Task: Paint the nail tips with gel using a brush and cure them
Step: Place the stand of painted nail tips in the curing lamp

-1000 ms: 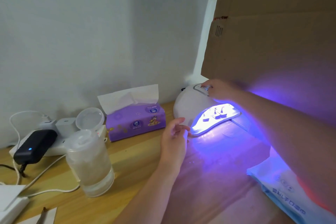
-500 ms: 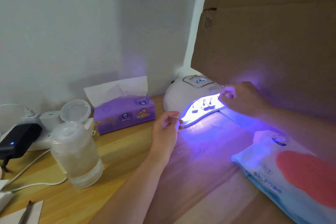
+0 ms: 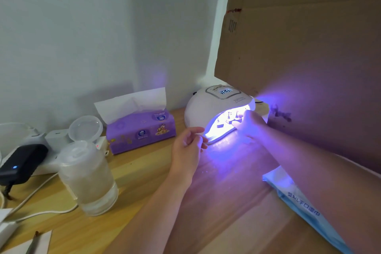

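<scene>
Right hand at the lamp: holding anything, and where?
Cannot tell: the right hand reaches into the lit mouth of the nail lamp, fingertips at the small stands inside, glare hiding any grip. The left hand holds nothing.

I have one view only, from the camera on the person's head, so no second view overlaps it. It looks forward and down across the light wooden tabletop [image 3: 144, 173], angled toward the far right corner where the white domed curing lamp with the violet glow [image 3: 208, 107] sits against the brown cardboard sheet [image 3: 299, 43]. Both forearms enter from the bottom edge, near the lens.
</scene>
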